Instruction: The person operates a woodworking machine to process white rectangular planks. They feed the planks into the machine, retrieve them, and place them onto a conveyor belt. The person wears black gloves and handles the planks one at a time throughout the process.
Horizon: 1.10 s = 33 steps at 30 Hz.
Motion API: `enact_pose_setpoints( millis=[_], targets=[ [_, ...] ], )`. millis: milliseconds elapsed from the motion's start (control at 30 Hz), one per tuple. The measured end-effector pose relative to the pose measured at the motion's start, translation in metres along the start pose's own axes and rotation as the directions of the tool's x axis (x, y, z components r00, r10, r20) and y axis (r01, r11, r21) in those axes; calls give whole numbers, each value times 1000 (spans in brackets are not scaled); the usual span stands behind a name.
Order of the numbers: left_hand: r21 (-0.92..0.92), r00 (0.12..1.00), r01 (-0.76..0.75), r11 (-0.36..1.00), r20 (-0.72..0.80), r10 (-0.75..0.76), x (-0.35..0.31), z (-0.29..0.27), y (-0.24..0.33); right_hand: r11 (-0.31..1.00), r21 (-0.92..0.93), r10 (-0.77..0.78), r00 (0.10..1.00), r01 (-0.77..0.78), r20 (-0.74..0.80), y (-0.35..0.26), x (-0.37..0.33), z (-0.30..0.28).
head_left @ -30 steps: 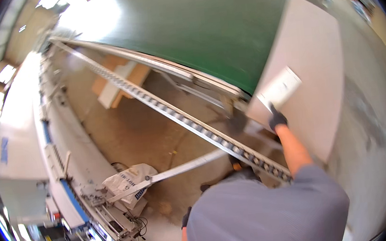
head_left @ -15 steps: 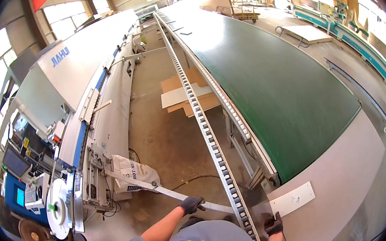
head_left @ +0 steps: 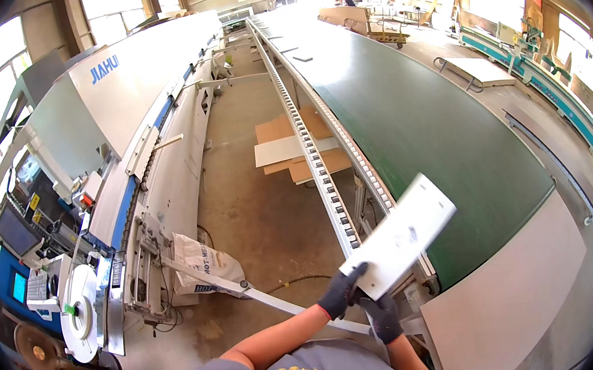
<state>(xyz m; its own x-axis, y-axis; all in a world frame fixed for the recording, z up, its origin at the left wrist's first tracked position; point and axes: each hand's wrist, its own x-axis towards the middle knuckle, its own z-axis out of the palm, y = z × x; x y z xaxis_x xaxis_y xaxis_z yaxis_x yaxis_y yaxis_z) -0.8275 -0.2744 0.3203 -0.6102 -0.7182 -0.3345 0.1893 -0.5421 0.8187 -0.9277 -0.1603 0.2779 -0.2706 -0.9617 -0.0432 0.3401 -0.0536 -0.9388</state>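
A woodworking factory hall is shown: a long green conveyor belt (head_left: 403,101) runs toward 12 o'clock, a long white panel-processing machine (head_left: 149,85) stands at 10 o'clock, and flat boards (head_left: 292,146) lie on the concrete floor (head_left: 255,204).

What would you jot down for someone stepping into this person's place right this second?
Left hand: gloved, gripping the near end of the white panel.
Right hand: gloved, just under that same end; whether it grips is unclear.
Panel: lifted, tilted, above the roller rail beside the green conveyor belt.
Done: panel is off the belt.
Left: it has not yet been set down anywhere.
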Motion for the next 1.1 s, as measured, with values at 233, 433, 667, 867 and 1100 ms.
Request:
enact_pose_setpoints(
  millis=[233,433,667,867,1100],
  targets=[
    [-143,943,-300,943,-192,271,-9,-137,39,913,-408,169,913,-4,370,37,51,128],
    [372,821,-255,892,-404,403,-72,-260,85,935,-287,326,818,-206,474,48,43,146],
    [908,775,-127,399,-160,611,-118,-336,121,923,-202,348,934,-327,79,40,44,189],
    [899,843,-88,428,-162,513,-153,-289,139,909,-241,366,929,-341,63,-6,56,218],
    [966,904,-74,248,-40,426,-144,-239,134,833,-534,15,959,144,282,1,81,204]
  ],
)
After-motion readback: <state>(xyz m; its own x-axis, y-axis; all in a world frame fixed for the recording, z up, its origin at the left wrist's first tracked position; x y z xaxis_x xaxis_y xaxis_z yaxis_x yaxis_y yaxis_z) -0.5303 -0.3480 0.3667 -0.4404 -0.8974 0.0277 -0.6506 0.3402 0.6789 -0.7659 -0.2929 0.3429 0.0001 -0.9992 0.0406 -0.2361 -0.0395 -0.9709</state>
